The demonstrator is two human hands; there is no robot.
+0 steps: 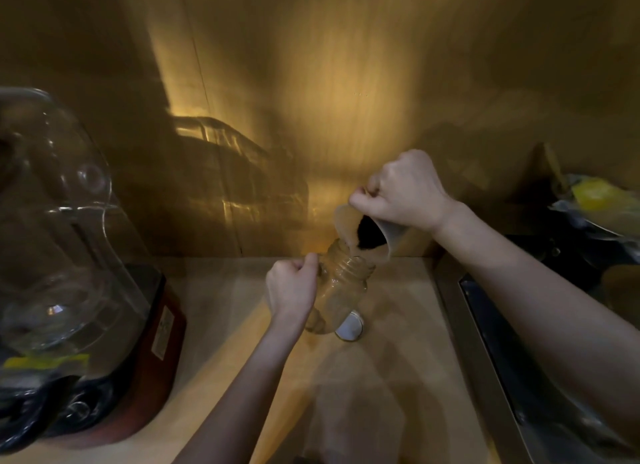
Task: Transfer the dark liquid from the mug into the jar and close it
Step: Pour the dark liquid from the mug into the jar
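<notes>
A clear glass jar with a threaded neck stands on the wooden counter, its mouth uncovered. My left hand grips it by its left side. Above it my right hand holds a pale mug tipped steeply leftwards, its rim over the jar's mouth. Dark liquid shows inside the mug near the lip. A white round lid lies on the counter just right of the jar's base.
A blender with a clear pitcher on a red base fills the left. A wooden wall closes the back. On the right lie a dark sink channel and dishes with something yellow.
</notes>
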